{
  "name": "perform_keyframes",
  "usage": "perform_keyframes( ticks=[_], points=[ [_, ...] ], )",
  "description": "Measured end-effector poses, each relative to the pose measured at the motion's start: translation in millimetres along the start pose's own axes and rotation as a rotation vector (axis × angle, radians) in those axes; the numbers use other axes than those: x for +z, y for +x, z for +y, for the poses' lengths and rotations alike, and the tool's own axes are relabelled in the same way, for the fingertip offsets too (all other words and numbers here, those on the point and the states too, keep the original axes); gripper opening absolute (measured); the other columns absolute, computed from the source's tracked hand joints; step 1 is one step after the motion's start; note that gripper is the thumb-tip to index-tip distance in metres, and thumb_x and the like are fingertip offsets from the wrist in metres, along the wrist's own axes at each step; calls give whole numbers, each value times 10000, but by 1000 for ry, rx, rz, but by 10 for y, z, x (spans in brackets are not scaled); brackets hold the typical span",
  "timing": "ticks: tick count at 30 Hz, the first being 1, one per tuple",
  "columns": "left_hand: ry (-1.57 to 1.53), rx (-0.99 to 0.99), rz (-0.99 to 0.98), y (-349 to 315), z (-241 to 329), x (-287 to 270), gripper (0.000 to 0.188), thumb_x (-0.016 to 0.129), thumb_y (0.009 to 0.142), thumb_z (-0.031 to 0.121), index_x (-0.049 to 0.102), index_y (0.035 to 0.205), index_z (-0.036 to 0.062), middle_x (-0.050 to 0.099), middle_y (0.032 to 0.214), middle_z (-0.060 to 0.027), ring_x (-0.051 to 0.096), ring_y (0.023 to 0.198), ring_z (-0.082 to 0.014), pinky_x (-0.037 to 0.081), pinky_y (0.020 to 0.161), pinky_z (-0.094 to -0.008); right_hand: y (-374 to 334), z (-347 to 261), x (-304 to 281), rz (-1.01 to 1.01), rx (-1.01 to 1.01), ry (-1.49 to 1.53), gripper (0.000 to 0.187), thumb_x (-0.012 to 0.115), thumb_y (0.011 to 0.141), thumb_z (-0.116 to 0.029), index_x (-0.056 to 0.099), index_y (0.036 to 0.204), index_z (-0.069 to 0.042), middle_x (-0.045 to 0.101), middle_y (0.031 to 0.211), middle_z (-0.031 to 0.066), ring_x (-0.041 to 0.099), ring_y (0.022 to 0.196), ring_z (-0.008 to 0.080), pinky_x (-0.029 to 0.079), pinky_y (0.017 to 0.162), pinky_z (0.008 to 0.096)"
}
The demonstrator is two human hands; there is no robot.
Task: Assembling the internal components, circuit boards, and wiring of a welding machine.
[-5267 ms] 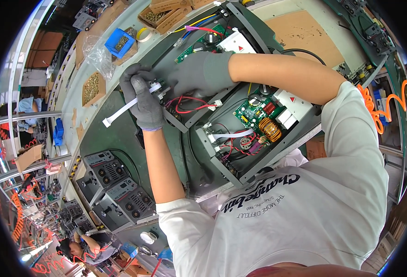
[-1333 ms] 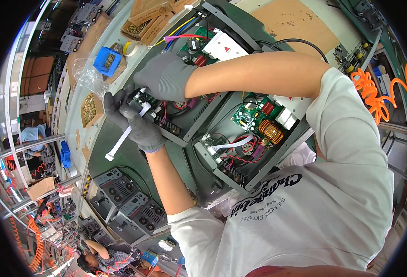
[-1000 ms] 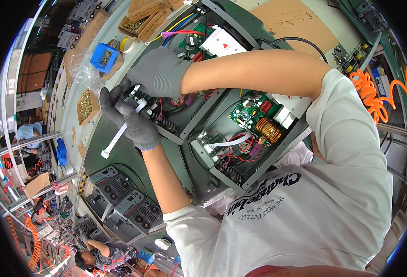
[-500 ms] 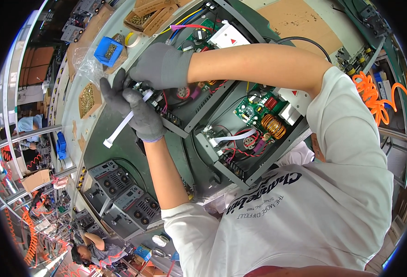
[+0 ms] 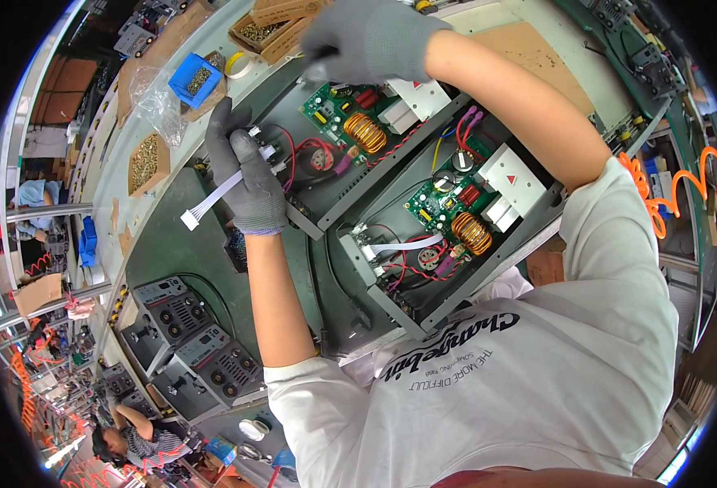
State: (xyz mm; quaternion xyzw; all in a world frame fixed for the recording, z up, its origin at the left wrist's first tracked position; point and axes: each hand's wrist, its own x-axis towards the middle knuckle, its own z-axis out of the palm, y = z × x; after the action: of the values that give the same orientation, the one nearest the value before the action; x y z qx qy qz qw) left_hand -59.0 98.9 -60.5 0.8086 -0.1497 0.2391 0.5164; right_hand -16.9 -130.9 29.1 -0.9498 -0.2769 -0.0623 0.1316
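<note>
My left hand (image 5: pixel 254 183), in a grey glove, is closed round the front end of the farther open metal chassis (image 5: pixel 314 221). A flat white ribbon cable (image 5: pixel 215 198) with a white plug runs out from beneath its fingers. Over the far side of this chassis is my right hand (image 5: pixel 379 42), also gloved; its fingertips are smeared by motion, so what they hold, if anything, is unclear. Inside the chassis lie a green circuit board (image 5: pixel 319 106), a copper coil (image 5: pixel 365 132) and red wires. A second open chassis (image 5: pixel 411 319) with similar parts stands nearer me.
Two finished-looking grey machines (image 5: pixel 220 363) stand at the left on the green table (image 5: pixel 171 236). Beyond them are a blue bin (image 5: pixel 195 80) of screws, a carton of screws (image 5: pixel 148 165), a clear plastic bag (image 5: pixel 157 106) and a tape roll (image 5: pixel 236 65). A co-worker (image 5: pixel 143 439) sits lower left.
My right hand has moved away from my left, up and to the right, uncovering the farther chassis's board and coil. My left hand stays at the front end. The whole view has shifted slightly.
</note>
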Motion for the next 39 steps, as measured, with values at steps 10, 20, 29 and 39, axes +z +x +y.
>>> perform_keyframes(
  ticks=[10, 20, 29, 39],
  points=[
    [-55, 25, 67, -44, -129, 17, 369, 419, 1018, 148, 572, 1295, -42, 609, 1147, -158, 581, 1043, -243, 458, 969, -396, -369, -161, 64, -547, -65, -242, 244, 679, 854, -314, 789, 886, -98, 702, 959, 119, 704, 887, 315, 558, 787, 443],
    [13, 43, 14, -27, -163, -15, 399, 400, 1065, 224, 515, 1353, -25, 617, 1215, -168, 589, 1139, -218, 449, 1021, -366, -510, -277, 107, -574, -91, -245, 172, 674, 848, -167, 717, 912, -13, 674, 968, 149, 687, 913, 348, 553, 776, 467],
    [-303, -134, 89, -42, -169, 31, 407, 405, 1070, 234, 465, 1392, -9, 629, 1215, -176, 601, 1099, -211, 491, 961, -355, -389, -283, 102, -417, -328, 783, 306, 632, 887, -123, 677, 1171, -20, 726, 961, 139, 697, 931, 269, 527, 839, 401],
    [-368, -120, 99, -76, -211, 40, 410, 384, 1069, 242, 444, 1389, -8, 636, 1206, -208, 620, 1054, -233, 511, 930, -362, -169, -430, 927, 100, -354, 125, 175, 674, 876, -258, 708, 994, -134, 676, 913, 132, 672, 935, 328, 531, 819, 464]
  ],
)
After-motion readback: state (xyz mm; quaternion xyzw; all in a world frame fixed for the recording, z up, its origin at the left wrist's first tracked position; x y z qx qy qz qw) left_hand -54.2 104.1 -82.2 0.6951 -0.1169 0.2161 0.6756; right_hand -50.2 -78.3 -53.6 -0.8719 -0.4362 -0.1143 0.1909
